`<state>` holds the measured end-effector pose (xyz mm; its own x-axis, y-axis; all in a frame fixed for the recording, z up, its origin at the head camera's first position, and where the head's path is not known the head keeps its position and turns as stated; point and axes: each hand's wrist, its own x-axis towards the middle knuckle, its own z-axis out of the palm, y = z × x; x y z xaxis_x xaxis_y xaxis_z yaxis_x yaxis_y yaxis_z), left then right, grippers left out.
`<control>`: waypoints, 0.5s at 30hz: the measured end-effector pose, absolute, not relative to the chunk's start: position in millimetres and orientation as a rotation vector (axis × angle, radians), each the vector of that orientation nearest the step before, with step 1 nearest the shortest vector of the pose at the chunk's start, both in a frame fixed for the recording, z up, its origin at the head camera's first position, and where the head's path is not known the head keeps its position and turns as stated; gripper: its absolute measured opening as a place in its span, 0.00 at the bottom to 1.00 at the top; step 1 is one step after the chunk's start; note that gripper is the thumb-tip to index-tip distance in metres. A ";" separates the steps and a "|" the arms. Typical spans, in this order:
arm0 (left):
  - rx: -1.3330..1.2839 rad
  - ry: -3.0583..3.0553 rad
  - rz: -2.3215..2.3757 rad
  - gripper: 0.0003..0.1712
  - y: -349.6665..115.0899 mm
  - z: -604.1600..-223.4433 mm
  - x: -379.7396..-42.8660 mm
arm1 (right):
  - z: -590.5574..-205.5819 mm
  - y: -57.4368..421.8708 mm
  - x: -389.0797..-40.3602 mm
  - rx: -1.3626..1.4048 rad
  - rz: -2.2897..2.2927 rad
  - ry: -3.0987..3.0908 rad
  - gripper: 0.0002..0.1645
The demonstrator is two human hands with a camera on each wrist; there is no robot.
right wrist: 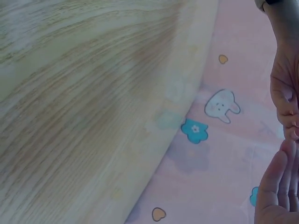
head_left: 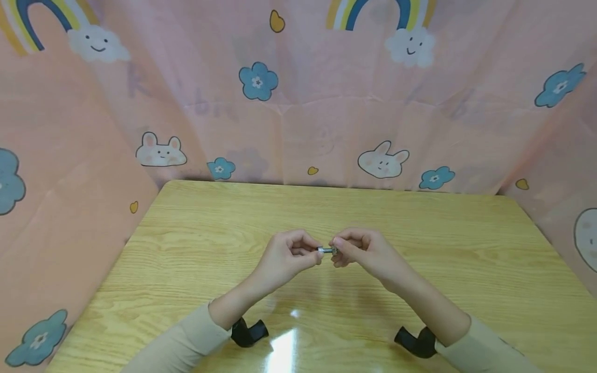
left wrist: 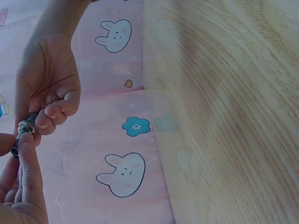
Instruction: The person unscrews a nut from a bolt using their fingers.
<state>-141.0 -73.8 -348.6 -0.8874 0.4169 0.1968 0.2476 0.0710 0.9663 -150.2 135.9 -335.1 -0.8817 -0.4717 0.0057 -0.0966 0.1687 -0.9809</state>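
A small silver bolt [head_left: 326,250] lies level between the two hands, held above the table. My left hand [head_left: 290,255] pinches its left end between thumb and fingers. My right hand [head_left: 363,249] grips the other end with thumb and index finger, at a nut [left wrist: 26,127] that sits around the shank. In the left wrist view the bolt's dark end [left wrist: 15,150] shows between the left fingertips, and the opposite end runs in beside the right fingers. The right wrist view shows both hands at its right edge; the bolt cannot be made out there.
The hands are over a wood-grain table [head_left: 210,223]. A pink printed cloth [head_left: 298,124] hangs behind it and along both sides. Black wrist-worn devices [head_left: 249,332] sit on both forearms, low over the table. Light glares off the front of the tabletop.
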 end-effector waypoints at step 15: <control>0.690 2.190 1.937 0.06 -72.6 -347.4 -140.6 | -336.9 136.8 -150.7 -0.547 -1.779 2.127 0.16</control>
<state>-140.6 -72.6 -347.4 -0.8856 0.4217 0.1947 0.2448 0.0673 0.9672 -150.7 136.8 -336.9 -0.8775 -0.4796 0.0038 -0.0885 0.1542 -0.9841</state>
